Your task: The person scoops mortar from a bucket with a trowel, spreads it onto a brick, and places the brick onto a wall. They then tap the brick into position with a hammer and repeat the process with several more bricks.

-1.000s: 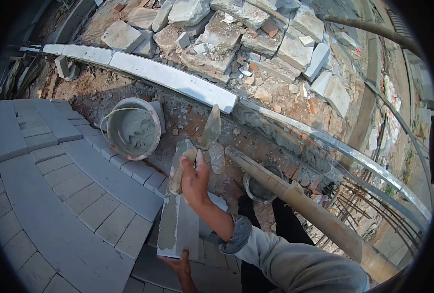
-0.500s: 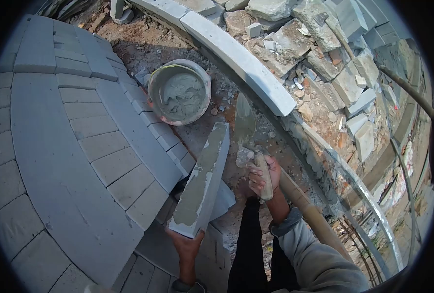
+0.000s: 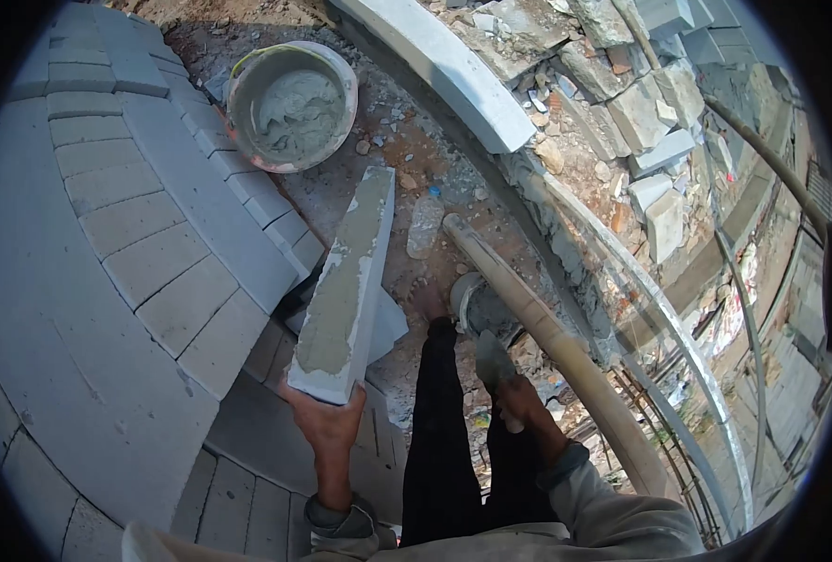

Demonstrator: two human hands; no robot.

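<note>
A long pale concrete block [image 3: 371, 309] slants away from me, its top face coated with grey mortar [image 3: 334, 304]. My left hand [image 3: 327, 419] grips its near end from below, fingers wrapped around the bottom corners. Low on the right, my right hand [image 3: 526, 401] is closed around the handle of a trowel [image 3: 495, 360]. The trowel's blade points forward, overlapping the near rim of a small bucket [image 3: 463, 292] with grey material inside. Ahead of the block stands a larger bucket [image 3: 349, 103] of wet mortar.
Stacked grey blocks [image 3: 107, 309] fill the left side. A clear plastic bottle [image 3: 425, 227] lies on the dirt near a bamboo pole [image 3: 547, 332]. Beyond runs a low wall topped by a white block [image 3: 472, 89], with broken rubble [image 3: 613, 122] behind it.
My right hand has brought the trowel down and back, from beside the block to the small bucket by my leg. The left hand keeps its hold. The view has shifted, revealing the bottle.
</note>
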